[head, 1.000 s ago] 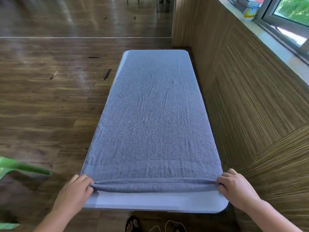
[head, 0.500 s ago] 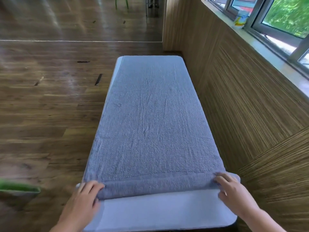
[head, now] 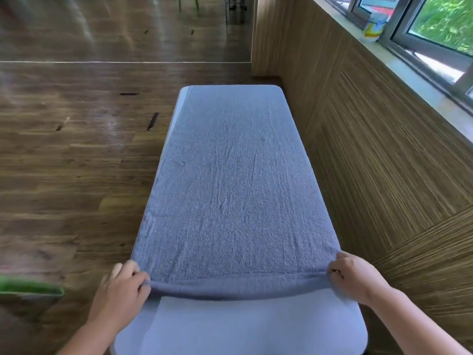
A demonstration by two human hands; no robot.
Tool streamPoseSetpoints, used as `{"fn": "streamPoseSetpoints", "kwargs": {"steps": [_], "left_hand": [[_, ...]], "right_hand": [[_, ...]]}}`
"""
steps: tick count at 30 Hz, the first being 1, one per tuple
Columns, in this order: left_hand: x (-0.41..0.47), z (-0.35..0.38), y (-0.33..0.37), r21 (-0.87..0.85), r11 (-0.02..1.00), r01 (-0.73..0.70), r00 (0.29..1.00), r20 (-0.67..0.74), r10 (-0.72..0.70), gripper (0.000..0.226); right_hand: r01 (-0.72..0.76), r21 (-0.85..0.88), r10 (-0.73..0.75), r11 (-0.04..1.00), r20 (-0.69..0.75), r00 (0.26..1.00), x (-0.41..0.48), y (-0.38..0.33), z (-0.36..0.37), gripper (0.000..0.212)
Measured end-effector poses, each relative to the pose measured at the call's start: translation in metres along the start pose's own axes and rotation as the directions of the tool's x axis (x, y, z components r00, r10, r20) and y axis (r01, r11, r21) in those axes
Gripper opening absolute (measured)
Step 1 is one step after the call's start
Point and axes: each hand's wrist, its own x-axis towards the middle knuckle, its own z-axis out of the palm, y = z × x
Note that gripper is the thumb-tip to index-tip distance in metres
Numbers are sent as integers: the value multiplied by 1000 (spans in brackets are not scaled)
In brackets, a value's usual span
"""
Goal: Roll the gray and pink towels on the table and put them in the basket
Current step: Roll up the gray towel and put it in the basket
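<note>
A gray towel (head: 230, 188) lies spread flat along the narrow white table (head: 243, 326), covering it to the far end. The towel's near end is turned over into a short roll across the table's width. My left hand (head: 120, 293) grips the roll's left end, fingers curled over the fold. At the roll's right end my right hand (head: 355, 278) grips the cloth the same way. No pink towel and no basket are in view.
A wood-panelled wall (head: 384, 149) runs close along the table's right side, with a window sill and a small yellow container (head: 373, 29) above. Dark wooden floor (head: 76, 162) lies to the left. A green object (head: 30, 288) shows at the left edge.
Both hands have rolled the towel's near end farther away from me, baring more white tabletop in front. The roll is now thicker.
</note>
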Motion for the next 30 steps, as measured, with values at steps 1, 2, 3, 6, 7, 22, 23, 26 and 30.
{"fn": "streamPoseSetpoints", "kwargs": {"steps": [1, 2, 3, 6, 7, 22, 23, 26, 30], "left_hand": [[8, -1, 2, -20, 997, 70, 997, 32, -69, 9], [15, -4, 6, -57, 988, 145, 987, 73, -141, 6], [19, -4, 10, -96, 972, 214, 973, 113, -203, 11], [17, -1, 27, -132, 957, 258, 965, 73, -250, 26], [13, 1, 35, -114, 973, 199, 980, 31, -197, 28], [26, 5, 48, -78, 990, -120, 993, -16, 119, 13], [29, 3, 48, -74, 992, -107, 994, -18, 106, 15], [47, 3, 48, -91, 996, -15, 1000, 3, 15, 17], [54, 8, 59, -223, 969, 109, 994, 25, -106, 22]], "right_hand": [[-10, -5, 11, 1000, 37, 999, 8, -2, -5, 27], [-31, 6, 31, 999, 36, 999, 15, -4, -9, 24], [-54, 1, 54, 999, 26, 998, 18, -5, -10, 17], [-24, 53, 32, 998, -152, 988, 10, -1, 4, 32], [5, 85, 11, 996, -179, 984, 3, -3, 8, 36], [195, -31, -197, 980, -97, 975, 21, -6, 9, 24], [181, -26, -183, 983, -75, 980, 25, -9, 3, 25], [68, 34, -69, 997, 16, 997, 42, -22, -6, 20], [15, 114, -2, 993, -112, 994, 45, -28, 7, 23]]}}
